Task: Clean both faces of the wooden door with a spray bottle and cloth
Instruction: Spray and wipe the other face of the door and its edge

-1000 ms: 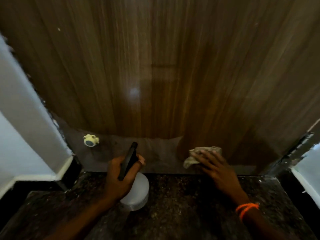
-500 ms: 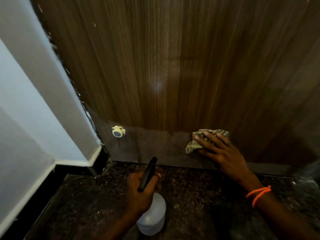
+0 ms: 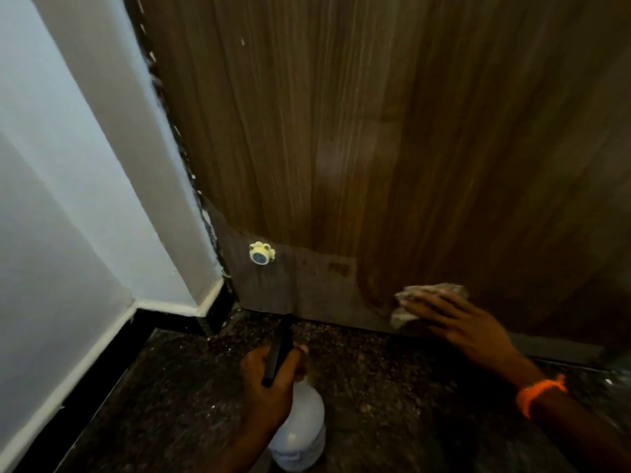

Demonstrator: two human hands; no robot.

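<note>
Down at the speckled dark floor (image 3: 392,387), the cloth (image 3: 423,298) is pressed flat-fingered by the right hand (image 3: 461,322) onto the wooden door (image 3: 341,131), the spray bottle (image 3: 300,428) gripped by the left hand (image 3: 269,384); the low corner could be missed.

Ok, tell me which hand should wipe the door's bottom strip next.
Probably the right hand: its straight fingers already press the cloth against the door near the floor. The left hand is busy gripping the spray bottle.

Dark speckled stone floor (image 3: 392,387); nothing clearly resting on it.
</note>
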